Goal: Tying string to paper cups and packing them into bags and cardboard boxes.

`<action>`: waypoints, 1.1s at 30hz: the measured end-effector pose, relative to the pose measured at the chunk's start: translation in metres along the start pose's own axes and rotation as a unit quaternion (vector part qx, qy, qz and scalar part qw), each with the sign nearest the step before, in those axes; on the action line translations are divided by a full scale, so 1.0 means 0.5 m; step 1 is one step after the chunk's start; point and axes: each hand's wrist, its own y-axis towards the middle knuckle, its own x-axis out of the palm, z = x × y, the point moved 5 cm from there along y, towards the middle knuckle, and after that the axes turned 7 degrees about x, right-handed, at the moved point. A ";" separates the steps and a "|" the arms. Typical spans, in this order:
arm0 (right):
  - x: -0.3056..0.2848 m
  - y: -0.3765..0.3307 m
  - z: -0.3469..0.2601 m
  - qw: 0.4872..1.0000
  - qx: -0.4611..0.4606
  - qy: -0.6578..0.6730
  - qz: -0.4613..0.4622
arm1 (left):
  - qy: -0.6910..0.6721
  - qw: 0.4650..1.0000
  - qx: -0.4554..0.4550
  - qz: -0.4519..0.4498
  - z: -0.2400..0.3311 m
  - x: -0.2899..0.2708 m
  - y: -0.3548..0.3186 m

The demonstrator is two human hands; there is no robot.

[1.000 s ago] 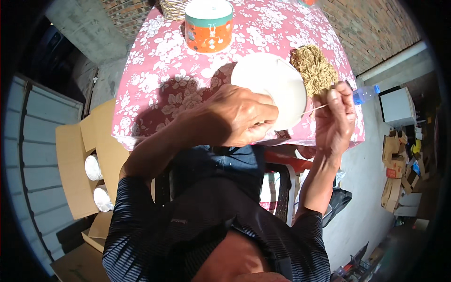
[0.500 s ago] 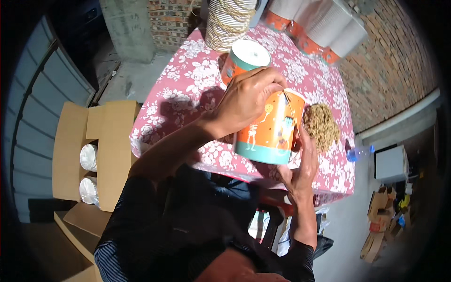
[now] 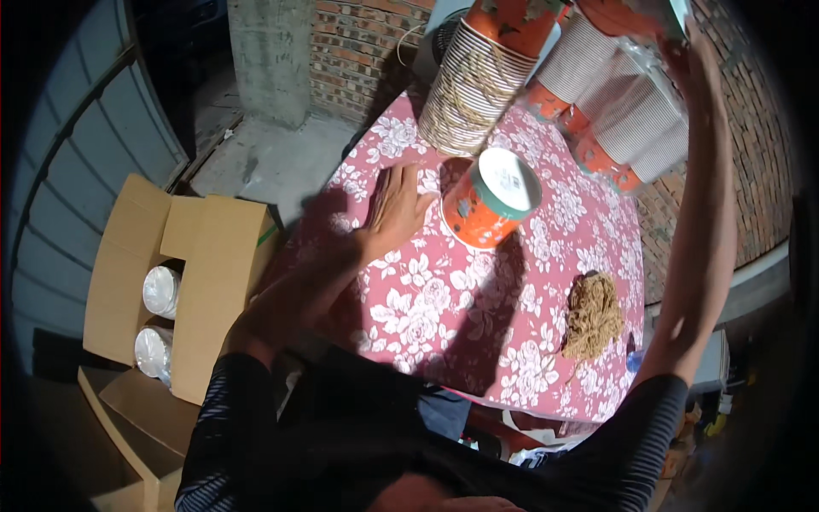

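Note:
My left hand lies on the flowered tablecloth with its fingers stretched out, holding nothing. Just to its right, an orange paper bucket stands upside down, its white base and teal band uppermost. My right arm reaches far up and to the right. At its end my right hand is closed at the side of another orange bucket, which the picture's upper edge cuts off; its fingers are partly hidden. A bundle of tan cords rests on the table's right side.
A tall stack of nested buckets with cords hanging over it stands at the back. More stacks in clear plastic are by the brick wall. At left, an open cardboard box holds white wrapped rolls or stacks.
The bucket that both hands held over the table has gone up to the far right with my right hand. My left hand has let go and lowered to the tablecloth. The view has shifted.

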 end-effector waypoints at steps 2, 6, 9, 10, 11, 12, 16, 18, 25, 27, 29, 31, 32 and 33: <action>-0.056 0.149 0.036 0.991 0.071 -0.067 -0.089 | 0.011 0.999 -0.013 -0.028 -0.035 0.034 -0.011; -0.199 0.275 0.090 0.990 0.121 -0.008 0.067 | -0.043 0.997 0.029 -0.061 0.007 0.102 0.030; 0.142 0.224 0.193 0.958 0.112 -0.121 0.236 | 0.020 0.994 -0.060 -0.091 -0.058 0.021 -0.033; 0.182 0.215 0.118 0.878 0.075 -0.386 0.271 | 0.008 0.992 -0.063 -0.105 -0.051 0.024 -0.029; 0.147 0.215 0.064 0.737 -0.126 -0.581 0.320 | -0.001 0.993 -0.044 -0.108 -0.033 0.042 -0.010; 0.131 0.205 0.036 0.522 -0.310 -0.723 0.329 | -0.014 0.993 -0.029 -0.110 -0.015 0.057 0.005; 0.301 0.161 0.077 0.774 -0.260 -0.505 0.279 | 0.000 0.995 -0.032 -0.094 -0.027 0.054 -0.001; 0.361 0.139 0.095 0.807 -0.200 -0.501 0.239 | 0.001 0.996 -0.037 -0.086 -0.036 0.050 -0.006; 0.328 0.180 0.061 0.819 -0.262 -0.510 0.010 | 0.019 0.994 -0.026 -0.108 -0.039 0.058 -0.004; 0.277 0.195 0.076 0.800 -0.160 -0.572 0.085 | 0.011 0.993 -0.027 -0.116 -0.031 0.055 -0.007; 0.300 0.166 0.065 0.759 -0.165 -0.615 0.140 | 0.005 0.993 -0.021 -0.113 -0.032 0.049 -0.017; 0.314 0.203 0.092 0.818 -0.181 -0.543 0.057 | 0.008 0.994 -0.020 -0.109 -0.034 0.044 -0.029; 0.329 0.202 0.103 0.861 -0.188 -0.472 -0.022 | 0.006 0.994 -0.019 -0.108 -0.035 0.047 -0.029; 0.335 0.213 0.131 0.904 -0.105 -0.415 -0.030 | 0.004 0.994 -0.007 -0.105 -0.034 0.049 -0.029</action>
